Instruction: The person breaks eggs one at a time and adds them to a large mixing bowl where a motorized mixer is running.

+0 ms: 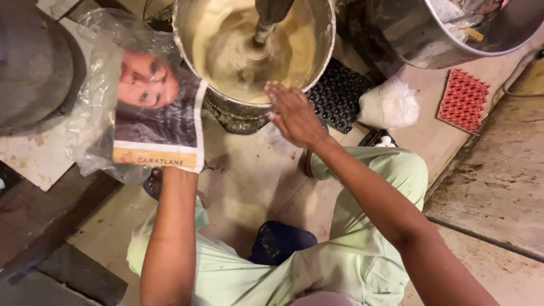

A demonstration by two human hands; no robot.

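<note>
A large steel mixing bowl (323, 42) stands on the floor ahead of me, filled with pale creamy batter (226, 56) that a mixer shaft (266, 22) stirs. My right hand (292, 113) is flat and open, fingers together, hovering at the bowl's near rim. My left hand is hidden behind a folded printed paper sheet (161, 122) and a clear plastic bag (99, 79), which it holds up to the left of the bowl. I am squatting in light green trousers (351, 249).
A second steel vessel (453, 31) stands at the upper right. A black perforated tray (340, 93), a white filled plastic bag (390, 105) and a red perforated tray (463, 99) lie on the tiled floor. A dark round lid (34, 62) sits at left.
</note>
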